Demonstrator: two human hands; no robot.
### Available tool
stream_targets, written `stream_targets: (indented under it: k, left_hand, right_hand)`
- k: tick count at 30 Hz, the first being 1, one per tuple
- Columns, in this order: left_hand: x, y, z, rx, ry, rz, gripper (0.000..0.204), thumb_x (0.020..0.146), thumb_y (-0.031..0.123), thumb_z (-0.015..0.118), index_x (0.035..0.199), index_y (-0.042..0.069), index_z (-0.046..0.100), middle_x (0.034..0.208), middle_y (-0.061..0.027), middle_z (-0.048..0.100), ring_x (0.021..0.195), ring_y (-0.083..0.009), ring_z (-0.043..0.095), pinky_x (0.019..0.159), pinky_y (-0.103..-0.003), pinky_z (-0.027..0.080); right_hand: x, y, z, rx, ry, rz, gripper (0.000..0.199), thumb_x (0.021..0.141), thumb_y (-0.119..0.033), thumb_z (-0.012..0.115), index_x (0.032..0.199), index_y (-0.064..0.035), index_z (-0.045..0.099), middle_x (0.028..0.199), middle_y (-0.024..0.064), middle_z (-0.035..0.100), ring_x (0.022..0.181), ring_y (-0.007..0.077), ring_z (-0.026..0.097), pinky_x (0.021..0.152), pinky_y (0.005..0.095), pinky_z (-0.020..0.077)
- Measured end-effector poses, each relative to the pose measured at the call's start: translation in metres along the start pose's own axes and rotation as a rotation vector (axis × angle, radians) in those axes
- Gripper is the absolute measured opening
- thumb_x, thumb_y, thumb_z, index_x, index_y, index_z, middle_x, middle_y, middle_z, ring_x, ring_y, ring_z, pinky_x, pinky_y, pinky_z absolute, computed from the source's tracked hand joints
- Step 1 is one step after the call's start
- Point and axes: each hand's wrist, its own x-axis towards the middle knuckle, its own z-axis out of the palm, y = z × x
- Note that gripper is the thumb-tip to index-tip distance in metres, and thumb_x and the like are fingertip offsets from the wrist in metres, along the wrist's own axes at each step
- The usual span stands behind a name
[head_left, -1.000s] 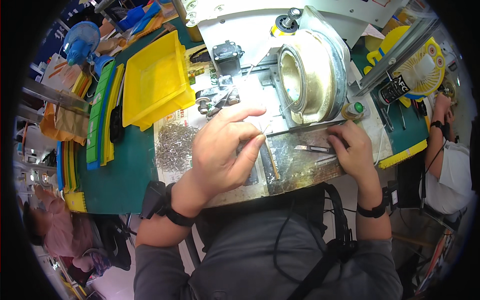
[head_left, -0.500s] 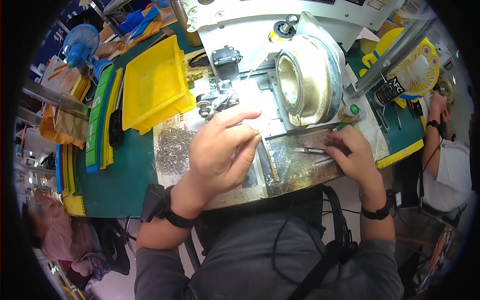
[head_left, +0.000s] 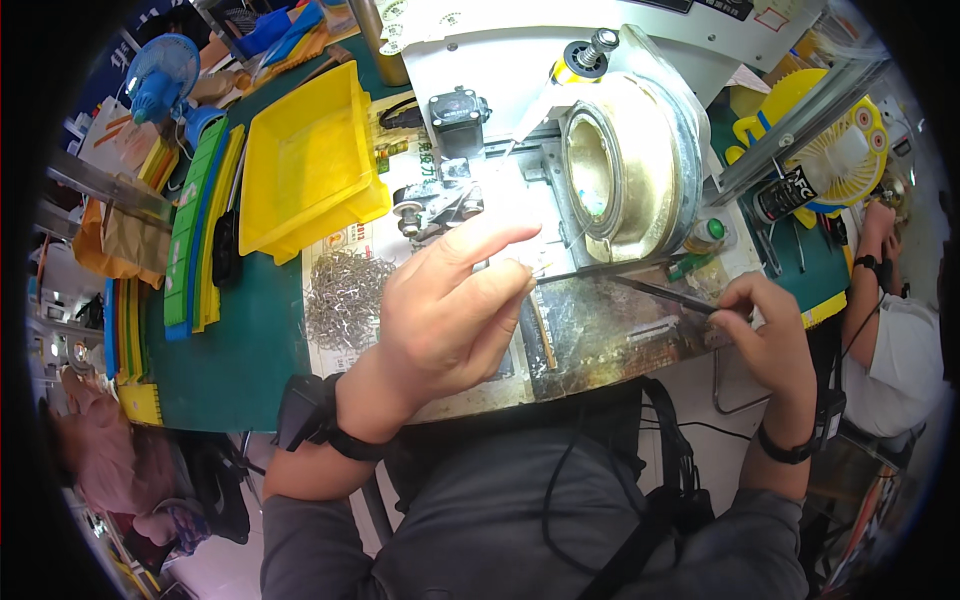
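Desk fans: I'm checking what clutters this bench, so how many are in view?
2. A blue fan stands at the far left corner of the bench, and a yellow fan sits at the far right behind the machine. Others may be hidden.

A green mat [head_left: 230,350] covers the workbench, with a yellow bin [head_left: 310,165] on it and stacked green and yellow strips [head_left: 195,240] beside. A blue fan [head_left: 160,75] stands at the far left corner, a yellow fan [head_left: 835,150] at the right. Pale floor [head_left: 230,560] shows below the bench edge
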Motion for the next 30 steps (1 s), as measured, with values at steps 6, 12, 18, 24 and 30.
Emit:
stream_targets:
  k: [6,12,18,24,30]
  left_hand:
    - [0.005,0.004,-0.004,0.002,-0.052,0.004,0.023,0.079,-0.004,0.073,0.101,0.001,0.066,0.121,-0.0225,0.068,0.101,-0.0369,0.070,0.083,-0.039,0.056]
    - [0.002,0.000,-0.005,0.004,-0.062,-0.006,0.024,0.079,-0.004,0.072,0.101,0.002,0.065,0.122,-0.0227,0.067,0.100,-0.0368,0.070,0.081,-0.038,0.057]
    - [0.003,0.004,-0.010,-0.059,-0.106,-0.075,0.020,0.084,-0.005,0.072,0.101,0.001,0.065,0.122,-0.0260,0.067,0.103,-0.0369,0.070,0.086,-0.038,0.055]
    - [0.004,0.007,-0.013,-0.241,-0.079,-0.233,0.014,0.084,-0.003,0.072,0.095,0.003,0.065,0.120,-0.0248,0.069,0.106,-0.0349,0.069,0.091,-0.039,0.053]
    - [0.006,0.008,-0.012,-0.234,-0.084,-0.235,0.013,0.084,-0.002,0.071,0.094,0.003,0.066,0.120,-0.0241,0.069,0.107,-0.0350,0.068,0.092,-0.039,0.052]
  right_hand:
    - [0.017,-0.011,0.014,0.213,0.240,-0.079,0.016,0.083,-0.002,0.073,0.096,0.0011,0.065,0.088,0.0038,0.063,0.081,0.0105,0.059,0.075,0.0251,0.0474]
    - [0.030,-0.033,0.015,0.286,-0.049,-0.024,0.010,0.088,-0.006,0.071,0.094,0.0021,0.068,0.081,0.0035,0.067,0.074,0.0082,0.061,0.068,0.0238,0.0475]
    - [0.029,-0.057,0.017,0.418,0.137,-0.150,0.014,0.092,-0.009,0.068,0.092,0.0052,0.069,0.076,0.0067,0.068,0.065,0.0093,0.062,0.060,0.0229,0.0478]
    - [0.031,-0.043,0.036,0.726,0.062,-0.027,0.022,0.099,-0.017,0.066,0.100,0.0055,0.066,0.073,0.0063,0.065,0.064,0.0093,0.063,0.059,0.0221,0.0498]
    - [0.037,-0.007,0.041,-0.078,0.447,0.041,0.022,0.088,-0.010,0.076,0.105,0.0012,0.068,0.070,0.0047,0.064,0.060,0.0076,0.059,0.054,0.0257,0.0458]
